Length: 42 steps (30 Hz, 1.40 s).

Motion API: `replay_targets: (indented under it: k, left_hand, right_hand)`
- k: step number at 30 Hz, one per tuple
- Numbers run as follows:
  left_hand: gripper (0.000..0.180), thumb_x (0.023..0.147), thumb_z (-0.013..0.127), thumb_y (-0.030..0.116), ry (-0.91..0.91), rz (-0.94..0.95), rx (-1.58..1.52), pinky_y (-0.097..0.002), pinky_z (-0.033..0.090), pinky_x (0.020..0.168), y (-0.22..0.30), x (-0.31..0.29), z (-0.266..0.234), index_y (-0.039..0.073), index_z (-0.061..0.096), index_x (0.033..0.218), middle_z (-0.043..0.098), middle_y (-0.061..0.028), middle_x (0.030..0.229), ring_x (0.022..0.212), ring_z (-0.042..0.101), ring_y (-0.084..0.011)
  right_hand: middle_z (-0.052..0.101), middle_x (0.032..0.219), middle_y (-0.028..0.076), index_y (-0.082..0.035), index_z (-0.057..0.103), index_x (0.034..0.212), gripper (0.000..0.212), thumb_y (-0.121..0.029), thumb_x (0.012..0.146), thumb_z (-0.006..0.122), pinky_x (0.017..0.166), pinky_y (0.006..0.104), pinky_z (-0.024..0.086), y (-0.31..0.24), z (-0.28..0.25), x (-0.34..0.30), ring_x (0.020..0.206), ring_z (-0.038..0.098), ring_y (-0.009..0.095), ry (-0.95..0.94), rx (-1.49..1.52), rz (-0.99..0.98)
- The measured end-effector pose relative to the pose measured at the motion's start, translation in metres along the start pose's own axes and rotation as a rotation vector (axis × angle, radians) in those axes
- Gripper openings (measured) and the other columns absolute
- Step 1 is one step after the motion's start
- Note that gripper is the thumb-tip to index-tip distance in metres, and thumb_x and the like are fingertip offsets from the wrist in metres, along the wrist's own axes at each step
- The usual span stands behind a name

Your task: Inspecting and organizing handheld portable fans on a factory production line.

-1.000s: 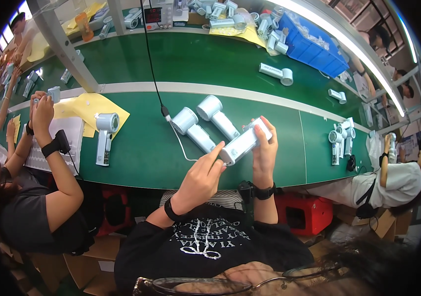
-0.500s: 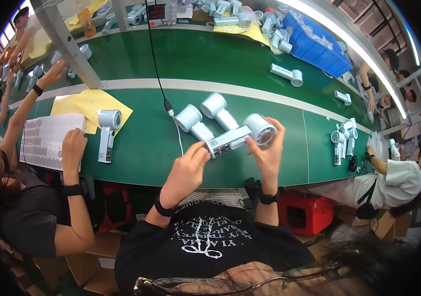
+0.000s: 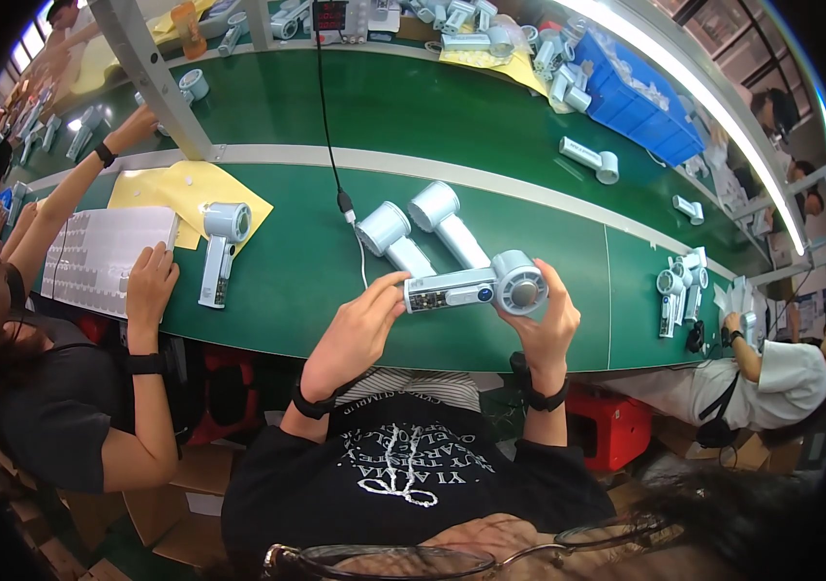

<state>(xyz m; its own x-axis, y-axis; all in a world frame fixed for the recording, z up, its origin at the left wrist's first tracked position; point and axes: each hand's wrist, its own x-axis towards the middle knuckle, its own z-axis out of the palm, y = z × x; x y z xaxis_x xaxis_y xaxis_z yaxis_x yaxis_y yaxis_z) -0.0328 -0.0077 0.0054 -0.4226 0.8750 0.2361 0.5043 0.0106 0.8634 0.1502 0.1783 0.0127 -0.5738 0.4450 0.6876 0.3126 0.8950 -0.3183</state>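
Note:
A light blue handheld fan is held level above the near edge of the green table, its round head to the right. My left hand pinches the handle's end, where an opening shows inner parts. My right hand is closed around the fan head, whose round grille faces me. A blue round button sits on the handle near the head. Just beyond lie two more fans, one on the left and one on the right. A white cable, joined to a hanging black one, runs down beside the left fan.
At left, a co-worker's hand rests at a white sheet, near another fan and yellow paper. Several fans stand at right. Beyond the metal rail are a blue bin and a lone fan.
The held fan has turned from a slant to nearly level, its grille and button now facing me. Both hands still hold it. The whole view has shifted slightly.

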Motion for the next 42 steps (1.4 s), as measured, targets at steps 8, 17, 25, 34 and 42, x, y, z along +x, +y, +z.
replay_targets:
  k: [8,17,25,34,42]
  left_hand:
    - [0.014,0.083,0.064,0.006,-0.053,0.374,0.219,-0.0372,0.046,0.075,-0.002,0.002,-0.005,-0.001,0.053,0.089,0.058,-0.013,0.114,0.088,0.058,-0.0303]
    - [0.021,0.082,0.068,0.009,-0.147,0.291,0.094,-0.0392,0.046,0.078,-0.012,-0.006,-0.008,0.001,0.052,0.092,0.054,-0.0117,0.115,0.091,0.057,-0.0307]
    - [0.011,0.089,0.059,0.007,-0.096,0.197,-0.075,-0.0385,0.047,0.073,-0.019,-0.007,-0.009,-0.001,0.052,0.092,0.054,-0.0125,0.116,0.085,0.057,-0.0314]
    - [0.021,0.099,0.046,0.012,0.014,0.09,-0.236,-0.0323,0.045,0.066,-0.019,-0.013,-0.004,-0.003,0.051,0.085,0.057,-0.0139,0.107,0.073,0.055,-0.0239]
    - [0.027,0.1,0.04,0.011,0.179,0.005,-0.213,-0.0232,0.041,0.061,-0.024,-0.025,-0.008,-0.004,0.052,0.081,0.06,-0.0124,0.109,0.069,0.05,-0.0107]
  right_hand:
    - [0.068,0.098,0.013,-0.001,0.056,0.117,0.07,-0.018,0.058,0.09,0.075,0.0317,0.055,0.01,-0.005,-0.002,0.085,0.069,0.023,-0.134,0.188,0.147]
    - [0.066,0.108,0.015,-0.004,0.055,0.114,0.068,-0.018,0.058,0.091,0.078,0.0334,0.055,0.004,-0.008,0.0,0.095,0.067,0.024,-0.154,0.148,0.115]
    - [0.056,0.122,0.028,-0.009,0.035,0.124,0.084,-0.018,0.061,0.09,0.089,0.0458,0.052,0.016,0.015,0.001,0.109,0.061,0.036,-0.135,0.639,-0.098]
    - [0.057,0.113,0.028,-0.01,0.027,0.126,0.086,-0.022,0.066,0.088,0.093,0.0578,0.047,0.001,0.022,0.0,0.102,0.062,0.035,-0.183,0.739,-0.286]
    - [0.062,0.093,0.017,-0.01,0.028,0.13,0.089,-0.024,0.066,0.089,0.064,0.0379,0.056,-0.017,0.02,0.001,0.079,0.065,0.028,0.113,0.791,-0.353]
